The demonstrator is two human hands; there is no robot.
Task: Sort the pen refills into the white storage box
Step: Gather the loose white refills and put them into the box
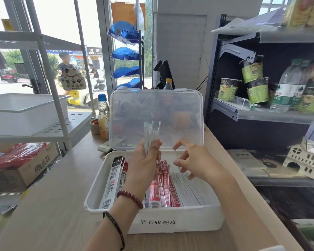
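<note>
Left hand (145, 165) clamped on upright refills (150, 136), right hand (192, 160) pinching one, over "笔芯收纳盒" box (179, 221).

left wrist: dark red bead bracelet (130, 198) | black cord bracelet (114, 227) | arms bare

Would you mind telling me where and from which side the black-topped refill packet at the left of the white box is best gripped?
Probably at its upper, black end, coming from above. The black-topped refill packet leans against the left wall of the white storage box, so that end sits highest and clear. Red packets crowd its right side, and the left hand, full of loose refills, hovers nearby.
</note>
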